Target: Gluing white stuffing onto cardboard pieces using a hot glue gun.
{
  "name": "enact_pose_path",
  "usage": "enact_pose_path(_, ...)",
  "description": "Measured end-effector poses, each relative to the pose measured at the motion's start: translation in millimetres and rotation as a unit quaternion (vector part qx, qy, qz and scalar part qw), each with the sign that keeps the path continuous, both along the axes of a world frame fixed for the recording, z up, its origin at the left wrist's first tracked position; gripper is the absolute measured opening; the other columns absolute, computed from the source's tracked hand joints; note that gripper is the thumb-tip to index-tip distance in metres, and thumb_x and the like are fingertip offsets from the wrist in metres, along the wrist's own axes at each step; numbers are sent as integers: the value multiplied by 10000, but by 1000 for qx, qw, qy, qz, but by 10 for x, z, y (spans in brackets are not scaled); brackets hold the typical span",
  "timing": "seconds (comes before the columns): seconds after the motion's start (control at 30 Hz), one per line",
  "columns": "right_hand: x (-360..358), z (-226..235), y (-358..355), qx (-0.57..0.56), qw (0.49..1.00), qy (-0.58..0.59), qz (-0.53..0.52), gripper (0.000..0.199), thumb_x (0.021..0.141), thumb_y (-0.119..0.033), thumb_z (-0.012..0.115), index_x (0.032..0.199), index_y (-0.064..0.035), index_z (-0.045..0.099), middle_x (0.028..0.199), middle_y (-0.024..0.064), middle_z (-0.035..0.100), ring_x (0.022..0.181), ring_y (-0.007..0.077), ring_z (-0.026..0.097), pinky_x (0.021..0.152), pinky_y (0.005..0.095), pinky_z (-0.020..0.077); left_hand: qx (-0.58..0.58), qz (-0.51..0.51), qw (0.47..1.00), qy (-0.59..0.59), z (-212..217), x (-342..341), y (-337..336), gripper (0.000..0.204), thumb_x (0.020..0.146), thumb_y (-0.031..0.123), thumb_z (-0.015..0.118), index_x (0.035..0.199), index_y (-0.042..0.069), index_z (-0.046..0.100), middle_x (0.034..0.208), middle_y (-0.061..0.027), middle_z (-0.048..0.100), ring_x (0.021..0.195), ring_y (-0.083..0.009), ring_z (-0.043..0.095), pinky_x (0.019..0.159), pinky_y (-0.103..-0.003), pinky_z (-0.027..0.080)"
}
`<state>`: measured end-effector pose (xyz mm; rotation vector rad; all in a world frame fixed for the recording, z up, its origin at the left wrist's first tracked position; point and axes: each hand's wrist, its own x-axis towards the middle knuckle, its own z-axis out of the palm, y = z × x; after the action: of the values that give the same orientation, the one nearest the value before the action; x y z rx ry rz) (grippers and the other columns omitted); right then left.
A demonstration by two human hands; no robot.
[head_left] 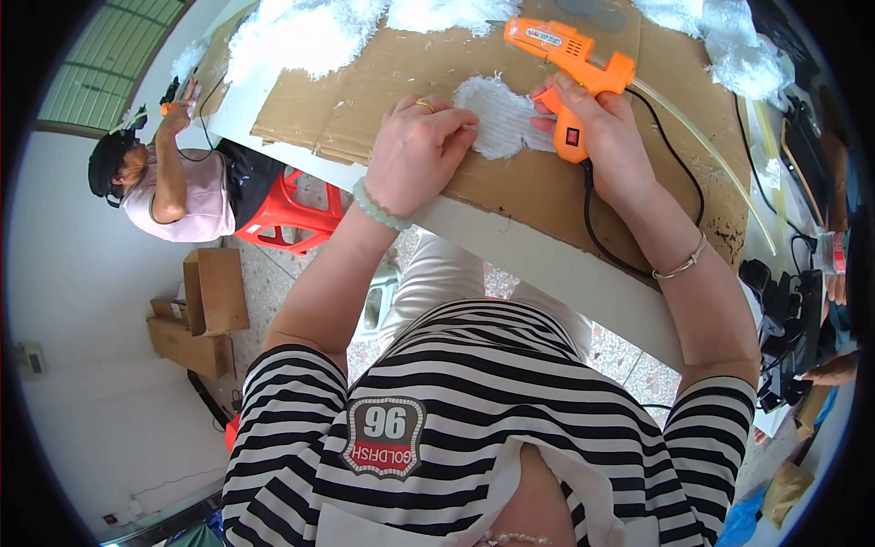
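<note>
- R hand (609, 137): grip closed round the handle of an orange glue gun (570, 68); index finger lies along the trigger area. Gun nozzle end points to the upper left, a clear glue stick (702, 150) trails out the back toward the lower right.
- Black cord (597, 228) drops from the gun's handle base, loops across the cardboard by the R wrist.
- L hand (421, 150): fingers curled down, tips pressing the left edge of a white fluffy pad (497, 118). Whether it pinches or only presses, can't tell.
- Pad lies flat on a brown cardboard sheet (365, 91), between the two hands, just below-left of the gun. R fingers touch its right edge.
- Cardboard covers the white desk (547, 264); near desk edge bare in front of the torso.
- White fluff piles (301, 32) at the far side of the cardboard, more at the far right (729, 46).
- L wrist: pale green bead bracelet (378, 210). R wrist: thin metal bangle (682, 264).
- Another person (187, 182) in a pink top sits at the left end of the desk on a red stool (292, 214), arm raised to the desk.
- Cardboard boxes (205, 310) on the floor at left.
</note>
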<state>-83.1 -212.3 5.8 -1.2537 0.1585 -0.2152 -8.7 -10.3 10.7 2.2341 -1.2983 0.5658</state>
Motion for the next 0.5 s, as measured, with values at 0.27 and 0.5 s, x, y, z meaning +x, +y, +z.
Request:
enact_pose_path(0.27,-50,38,-20,-15,1000,21,-3,311,915,-263,550,1092,-8,557,969,61,615,862,136,592,781,305,509,-23,46,999,-19,45,65,71,146,735,31,630,878,50,658,713,-88,627,734,-251,595,726,-362,450)
enact_pose_path(0.5,-65,33,-38,-36,999,32,-1,315,916,-278,549,1084,-12,562,965,57,617,844,134,593,767,287,495,29,-23,998,-51,-47,173,-35,164,726,34,656,890,31,665,840,-101,630,794,-283,574,757,-383,451)
